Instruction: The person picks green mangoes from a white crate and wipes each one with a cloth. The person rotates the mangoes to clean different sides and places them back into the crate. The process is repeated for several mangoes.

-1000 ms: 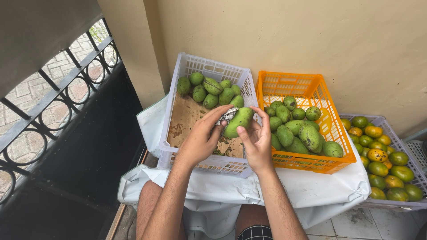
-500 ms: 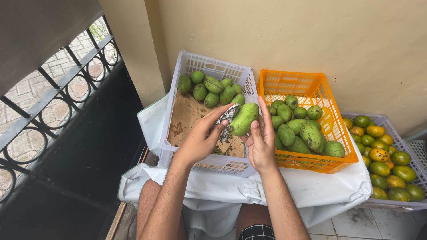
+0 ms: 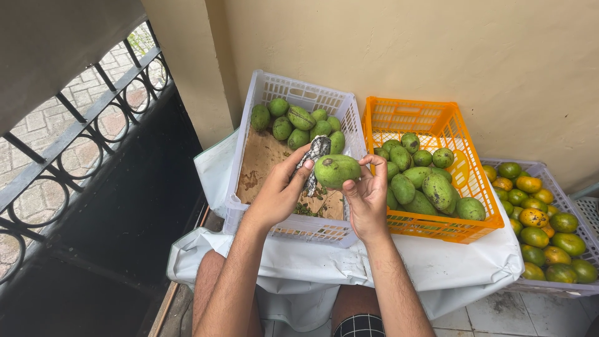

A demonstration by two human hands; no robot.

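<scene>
right hand (image 3: 368,196) holds green mango (image 3: 337,170); left hand (image 3: 281,190) grips grey cloth (image 3: 315,151).

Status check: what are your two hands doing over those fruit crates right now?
Right hand holds green mango. Left hand presses crumpled cloth against it. Both over the white crate. Nothing blocking.

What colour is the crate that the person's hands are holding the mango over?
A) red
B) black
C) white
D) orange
C: the left hand and right hand hold the green mango above the white crate; the orange crate sits beside it, to the right.
</scene>
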